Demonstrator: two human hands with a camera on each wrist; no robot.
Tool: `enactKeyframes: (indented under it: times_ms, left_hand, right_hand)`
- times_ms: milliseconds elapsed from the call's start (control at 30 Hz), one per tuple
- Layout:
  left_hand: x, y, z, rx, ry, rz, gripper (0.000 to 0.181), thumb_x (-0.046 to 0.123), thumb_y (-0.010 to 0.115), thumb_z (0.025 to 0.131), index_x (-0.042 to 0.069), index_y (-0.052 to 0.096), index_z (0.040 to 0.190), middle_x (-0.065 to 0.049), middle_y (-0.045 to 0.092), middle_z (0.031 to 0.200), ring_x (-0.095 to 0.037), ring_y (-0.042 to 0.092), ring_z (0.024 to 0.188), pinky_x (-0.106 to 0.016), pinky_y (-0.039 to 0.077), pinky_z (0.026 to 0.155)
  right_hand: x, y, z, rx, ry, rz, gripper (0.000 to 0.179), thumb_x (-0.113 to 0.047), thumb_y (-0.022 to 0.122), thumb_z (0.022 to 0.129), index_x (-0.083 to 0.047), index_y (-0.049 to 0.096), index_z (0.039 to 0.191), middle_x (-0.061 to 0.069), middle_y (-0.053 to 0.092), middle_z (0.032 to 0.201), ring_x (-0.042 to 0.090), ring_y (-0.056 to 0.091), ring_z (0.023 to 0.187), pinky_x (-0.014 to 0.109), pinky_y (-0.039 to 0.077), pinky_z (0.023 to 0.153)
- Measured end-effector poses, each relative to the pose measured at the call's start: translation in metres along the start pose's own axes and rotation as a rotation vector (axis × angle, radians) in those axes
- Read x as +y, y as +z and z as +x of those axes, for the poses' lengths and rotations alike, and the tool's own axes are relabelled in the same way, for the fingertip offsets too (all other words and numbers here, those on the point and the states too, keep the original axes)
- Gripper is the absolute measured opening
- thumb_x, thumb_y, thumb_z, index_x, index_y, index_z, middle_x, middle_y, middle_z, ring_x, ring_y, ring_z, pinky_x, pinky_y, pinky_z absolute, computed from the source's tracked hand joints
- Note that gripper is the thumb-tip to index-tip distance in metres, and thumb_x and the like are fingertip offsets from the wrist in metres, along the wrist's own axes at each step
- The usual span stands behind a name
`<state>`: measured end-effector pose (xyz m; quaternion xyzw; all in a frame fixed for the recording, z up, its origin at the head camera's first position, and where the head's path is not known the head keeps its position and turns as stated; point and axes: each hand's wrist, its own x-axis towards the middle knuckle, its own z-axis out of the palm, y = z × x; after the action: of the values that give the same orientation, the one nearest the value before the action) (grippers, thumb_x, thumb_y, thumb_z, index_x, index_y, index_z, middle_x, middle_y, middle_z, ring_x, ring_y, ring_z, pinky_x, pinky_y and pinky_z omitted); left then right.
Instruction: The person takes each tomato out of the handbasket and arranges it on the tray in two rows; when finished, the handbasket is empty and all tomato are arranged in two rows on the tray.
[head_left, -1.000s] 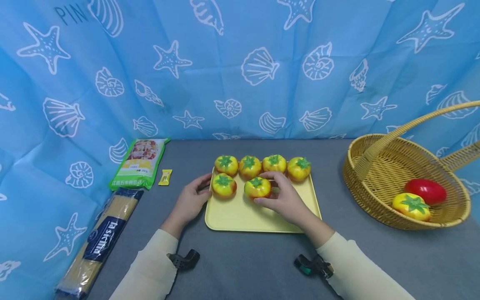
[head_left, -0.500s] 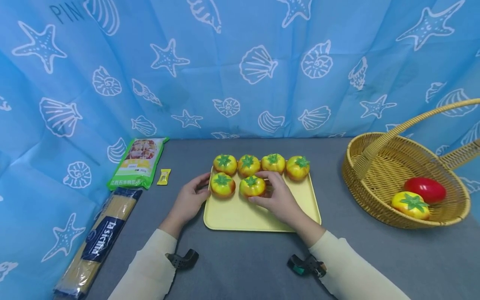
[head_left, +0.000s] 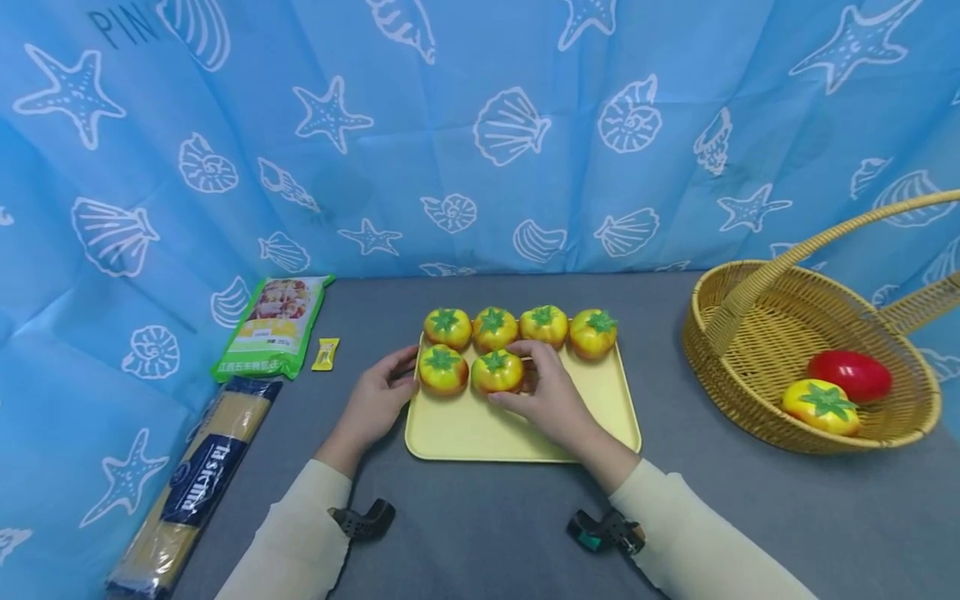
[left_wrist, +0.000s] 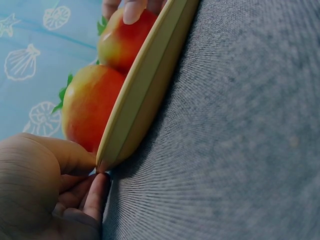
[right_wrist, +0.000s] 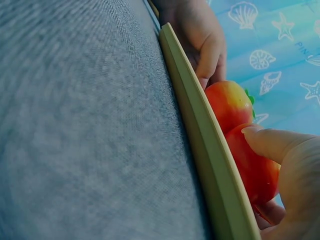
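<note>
My right hand grips a yellow-red tomato with a green leafy top, thumb on its near side and fingers behind. That tomato is in the front row on a pale yellow tray, beside another tomato at the tray's left end. In the right wrist view the two overlap, and my thumb lies on the gripped tomato. My left hand pinches the tray's left rim; the left wrist view has its thumb and fingertips meeting at the rim.
Several more tomatoes line the tray's back edge. A wicker basket at right holds a tomato and a red oval object. At left lie a green food packet, a small yellow wrapper and a spaghetti pack.
My right hand has moved left with the tomato, bringing it up against the left front tomato. The left hand keeps its place at the tray's left rim.
</note>
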<state>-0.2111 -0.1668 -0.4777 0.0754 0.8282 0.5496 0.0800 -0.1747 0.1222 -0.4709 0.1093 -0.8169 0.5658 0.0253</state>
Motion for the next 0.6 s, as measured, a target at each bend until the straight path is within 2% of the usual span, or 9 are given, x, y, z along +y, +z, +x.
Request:
enactKeyframes:
  times_ms: [367, 600]
  left_hand:
    - [0.0, 0.001, 0.001, -0.004, 0.008, 0.008, 0.058, 0.005, 0.062, 0.107, 0.003, 0.048, 0.163, -0.021, 0.057, 0.153, -0.035, 0.063, 0.134, -0.046, 0.054, 0.109]
    - [-0.001, 0.001, 0.001, -0.004, 0.009, 0.0, 0.058, 0.005, 0.062, 0.107, 0.003, 0.048, 0.164, -0.021, 0.057, 0.154, -0.035, 0.062, 0.135, -0.045, 0.054, 0.11]
  right_hand:
    - [0.001, -0.004, -0.003, 0.012, 0.005, 0.061, 0.072, -0.008, 0.094, 0.087, 0.0, 0.054, 0.146, 0.018, 0.054, 0.142, 0.032, 0.062, 0.12, 0.049, 0.058, 0.098]
    - [-0.006, -0.02, -0.004, 0.012, 0.022, 0.127, 0.069, -0.017, 0.089, 0.093, -0.001, 0.052, 0.149, 0.02, 0.056, 0.147, 0.037, 0.059, 0.128, 0.057, 0.054, 0.102]
